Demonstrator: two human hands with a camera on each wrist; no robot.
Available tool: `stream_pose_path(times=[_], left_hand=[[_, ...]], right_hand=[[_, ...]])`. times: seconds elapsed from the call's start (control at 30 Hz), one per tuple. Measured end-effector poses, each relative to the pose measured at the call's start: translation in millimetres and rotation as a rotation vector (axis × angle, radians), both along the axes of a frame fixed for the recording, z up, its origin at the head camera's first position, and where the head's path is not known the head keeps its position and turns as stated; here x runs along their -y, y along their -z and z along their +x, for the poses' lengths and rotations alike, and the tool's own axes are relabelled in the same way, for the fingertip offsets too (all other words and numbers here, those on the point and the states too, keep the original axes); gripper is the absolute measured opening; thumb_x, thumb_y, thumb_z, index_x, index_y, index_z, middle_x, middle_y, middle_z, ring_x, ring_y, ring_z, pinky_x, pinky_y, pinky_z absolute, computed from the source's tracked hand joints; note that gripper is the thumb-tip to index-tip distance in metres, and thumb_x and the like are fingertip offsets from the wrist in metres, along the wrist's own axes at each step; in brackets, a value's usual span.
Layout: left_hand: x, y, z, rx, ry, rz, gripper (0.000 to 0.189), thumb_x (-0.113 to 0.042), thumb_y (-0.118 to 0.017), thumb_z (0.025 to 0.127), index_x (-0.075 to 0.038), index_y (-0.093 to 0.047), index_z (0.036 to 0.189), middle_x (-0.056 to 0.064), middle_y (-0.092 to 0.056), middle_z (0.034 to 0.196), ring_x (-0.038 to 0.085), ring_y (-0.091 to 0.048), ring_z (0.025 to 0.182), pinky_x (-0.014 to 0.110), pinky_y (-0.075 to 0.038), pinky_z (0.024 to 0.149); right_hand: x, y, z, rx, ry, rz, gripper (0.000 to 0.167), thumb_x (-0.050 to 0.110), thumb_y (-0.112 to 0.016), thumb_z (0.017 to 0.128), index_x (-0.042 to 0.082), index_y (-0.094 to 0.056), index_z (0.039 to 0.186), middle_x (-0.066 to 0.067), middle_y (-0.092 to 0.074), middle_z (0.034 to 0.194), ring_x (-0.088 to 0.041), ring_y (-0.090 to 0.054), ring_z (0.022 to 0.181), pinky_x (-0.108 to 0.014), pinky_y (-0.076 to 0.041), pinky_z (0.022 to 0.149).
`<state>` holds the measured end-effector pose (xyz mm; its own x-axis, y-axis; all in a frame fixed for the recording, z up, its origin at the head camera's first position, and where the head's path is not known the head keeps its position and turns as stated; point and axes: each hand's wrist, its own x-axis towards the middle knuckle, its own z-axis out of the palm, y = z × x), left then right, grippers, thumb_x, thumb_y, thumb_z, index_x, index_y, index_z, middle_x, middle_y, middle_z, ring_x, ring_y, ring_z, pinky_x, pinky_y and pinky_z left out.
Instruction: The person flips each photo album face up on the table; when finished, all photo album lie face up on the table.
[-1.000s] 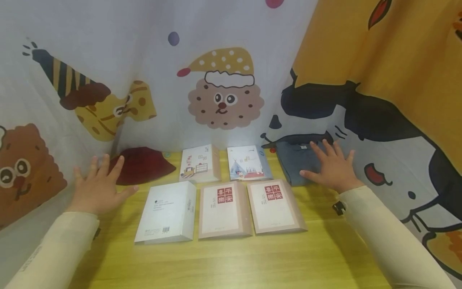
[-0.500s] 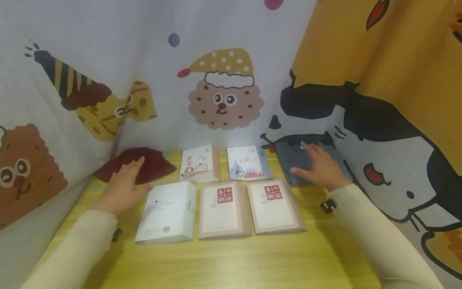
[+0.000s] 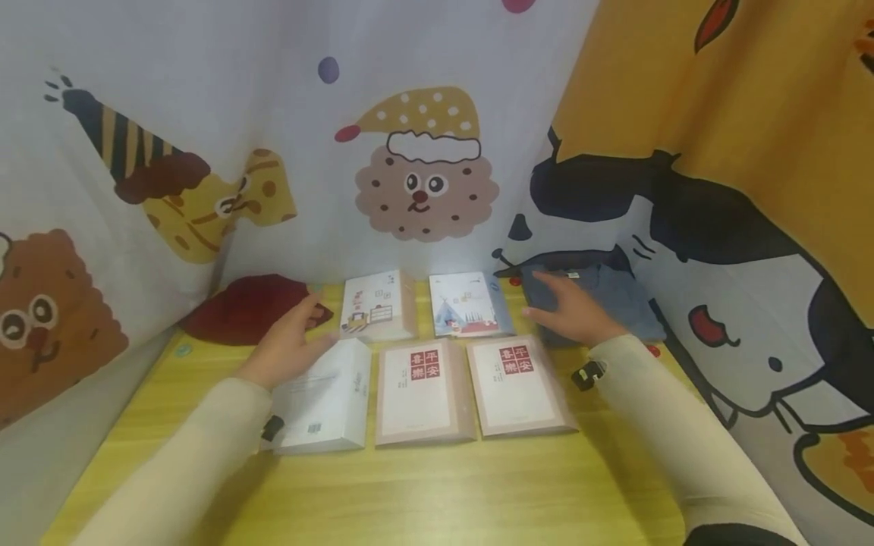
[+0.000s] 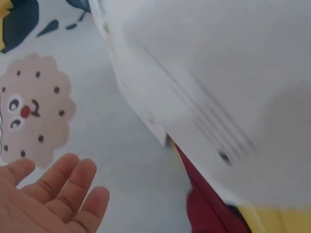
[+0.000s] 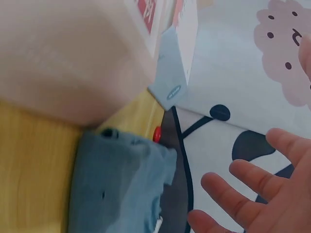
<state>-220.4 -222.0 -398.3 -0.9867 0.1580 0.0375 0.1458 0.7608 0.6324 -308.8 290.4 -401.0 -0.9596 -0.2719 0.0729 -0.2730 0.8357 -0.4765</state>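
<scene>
My left hand [image 3: 287,345] hovers over the upper left of a white book-like box [image 3: 324,409] with a barcode, fingers loosely bent and holding nothing. Behind it lies a dark red cloth hat [image 3: 239,311], partly covered by the fingertips. On the other side, my right hand [image 3: 580,311] is held over the left part of a folded blue-grey garment [image 3: 624,296], thumb and fingers apart. In the right wrist view the fingers [image 5: 233,194] are spread beside that garment [image 5: 116,184]. Two pinkish boxes with red characters, a left one [image 3: 413,406] and a right one [image 3: 515,398], stand between the hands.
Two illustrated boxes, a left one [image 3: 372,303] and a right one [image 3: 460,303], form the back row by a cartoon-printed curtain [image 3: 300,114]. The curtain closes off the back and both sides of the yellow wood-grain table [image 3: 410,493]. Small round stickers mark the tabletop.
Both hands have moved inward: the left from beside the red hat to over the white box, the right leftward across the garment. Their widely spread fingers have relaxed. The boxes stay put.
</scene>
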Motion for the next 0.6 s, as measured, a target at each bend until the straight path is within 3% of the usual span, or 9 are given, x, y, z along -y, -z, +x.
stream_pose_path(times=[0.13, 0.3, 0.47, 0.6], left_hand=[[-20.3, -0.9, -9.0, 0.010, 0.015, 0.056, 0.088, -0.044, -0.066, 0.103, -0.016, -0.018, 0.170, 0.024, -0.050, 0.156, 0.044, -0.049, 0.143, 0.065, -0.040, 0.118], [-46.0, 2.1, -21.3, 0.003, 0.080, 0.115, 0.081, -0.039, -0.064, 0.103, -0.018, -0.022, 0.169, 0.023, -0.056, 0.149, 0.043, -0.056, 0.135, 0.062, -0.046, 0.113], [-70.8, 2.3, -32.1, 0.107, 0.119, 0.204, 0.077, -0.040, -0.062, 0.105, -0.021, -0.023, 0.169, 0.021, -0.054, 0.151, 0.041, -0.055, 0.137, 0.058, -0.047, 0.114], [-88.8, 0.4, -42.2, 0.175, 0.096, 0.258, 0.077, -0.045, -0.061, 0.105, -0.025, -0.023, 0.169, 0.015, -0.053, 0.153, 0.038, -0.052, 0.141, 0.058, -0.046, 0.115]], right_hand=[[8, 5.8, -9.1, 0.045, -0.024, -0.066, 0.092, 0.053, -0.074, 0.095, 0.014, -0.030, 0.167, -0.024, -0.035, 0.167, -0.050, -0.041, 0.147, -0.068, -0.037, 0.118], [19, 7.5, -17.7, 0.100, -0.058, -0.119, 0.090, 0.055, -0.070, 0.098, 0.013, -0.030, 0.167, -0.022, -0.034, 0.169, -0.049, -0.038, 0.150, -0.067, -0.034, 0.121], [32, 4.3, -23.4, 0.197, -0.042, -0.098, 0.093, 0.067, -0.064, 0.096, 0.021, -0.028, 0.168, -0.020, -0.034, 0.169, -0.047, -0.035, 0.152, -0.069, -0.031, 0.122], [41, 4.4, -30.0, 0.226, -0.041, -0.079, 0.091, 0.068, -0.063, 0.096, 0.026, -0.027, 0.168, -0.019, -0.038, 0.167, -0.046, -0.038, 0.151, -0.070, -0.030, 0.122]])
